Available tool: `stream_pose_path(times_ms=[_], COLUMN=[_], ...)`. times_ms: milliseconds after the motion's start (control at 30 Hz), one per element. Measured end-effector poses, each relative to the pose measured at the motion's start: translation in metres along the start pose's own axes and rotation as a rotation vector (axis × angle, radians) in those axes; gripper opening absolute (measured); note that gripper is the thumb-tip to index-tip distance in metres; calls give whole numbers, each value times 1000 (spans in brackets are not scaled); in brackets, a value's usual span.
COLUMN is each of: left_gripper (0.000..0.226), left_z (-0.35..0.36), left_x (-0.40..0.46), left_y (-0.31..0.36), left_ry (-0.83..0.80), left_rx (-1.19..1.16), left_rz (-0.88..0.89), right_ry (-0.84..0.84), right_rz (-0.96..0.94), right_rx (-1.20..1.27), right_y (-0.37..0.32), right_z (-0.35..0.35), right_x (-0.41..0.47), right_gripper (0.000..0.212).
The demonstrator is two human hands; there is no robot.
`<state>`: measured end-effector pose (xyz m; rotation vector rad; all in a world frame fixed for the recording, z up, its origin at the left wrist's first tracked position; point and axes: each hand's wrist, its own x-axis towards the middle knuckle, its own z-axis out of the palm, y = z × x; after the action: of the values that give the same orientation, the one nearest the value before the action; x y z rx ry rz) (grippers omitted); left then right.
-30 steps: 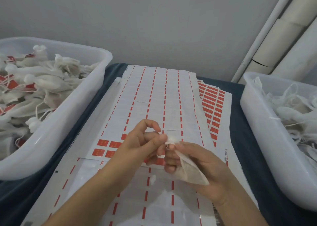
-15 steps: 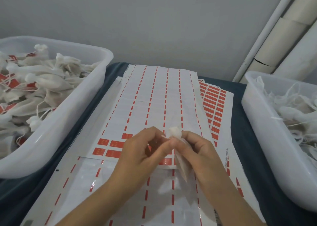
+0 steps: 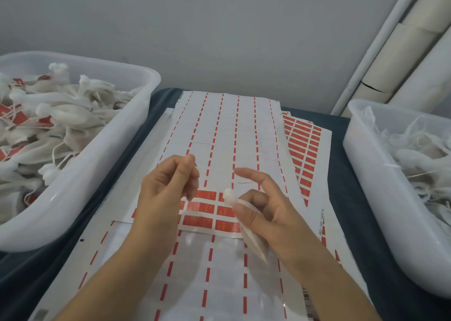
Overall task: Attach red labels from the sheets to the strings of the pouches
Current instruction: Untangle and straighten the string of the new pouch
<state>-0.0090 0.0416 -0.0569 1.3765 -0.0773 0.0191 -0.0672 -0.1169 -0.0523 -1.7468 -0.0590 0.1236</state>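
Observation:
My right hand (image 3: pixel 271 213) grips a small white pouch (image 3: pixel 255 244) under its thumb, the knotted top poking out and the index finger held straight. My left hand (image 3: pixel 168 186) is up and to the left of the pouch, with thumb and forefinger pinched together on what looks like the pouch's thin string, which barely shows. Both hands hover over the label sheet (image 3: pixel 229 130). Most of that sheet is peeled, and a few rows of red labels (image 3: pixel 206 209) are left just under my hands.
A white bin (image 3: pixel 80 191) at the left holds pouches with red labels on them. At the right, another white bin (image 3: pixel 366 174) holds plain pouches. A second sheet of red labels (image 3: pixel 305 145) lies under the top one. Cardboard tubes (image 3: pixel 402 52) lean at the back right.
My hands were joined at the pouch's top. They have now parted: the left hand moved up and left with its fingers pinched, and the right index finger has straightened.

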Motion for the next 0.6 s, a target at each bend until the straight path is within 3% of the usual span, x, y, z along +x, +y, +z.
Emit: stream_pose_path(times_ms=[67, 167, 233, 333, 500, 600], left_gripper=[34, 35, 35, 36, 24, 25], left_z=[-3, -9, -6, 0, 11, 20], left_x=[3, 6, 2, -4, -12, -18], left_y=[3, 8, 8, 6, -11, -23], left_ry=[-70, -161, -119, -63, -231, -340], left_rx=[-117, -369, -311, -96, 387, 628], left_rz=[-21, -71, -48, 42, 136, 180], right_ry=[14, 334, 463, 374, 361, 466], right_rz=[40, 131, 240, 416, 361, 246], right_rx=[-32, -213, -496, -755, -521, 10], right_y=[-3, -5, 0, 13, 11, -2], right_z=[-7, -39, -61, -72, -66, -63], right_x=[1, 2, -1, -3, 4, 3], right_gripper=[39, 49, 50, 55, 58, 57])
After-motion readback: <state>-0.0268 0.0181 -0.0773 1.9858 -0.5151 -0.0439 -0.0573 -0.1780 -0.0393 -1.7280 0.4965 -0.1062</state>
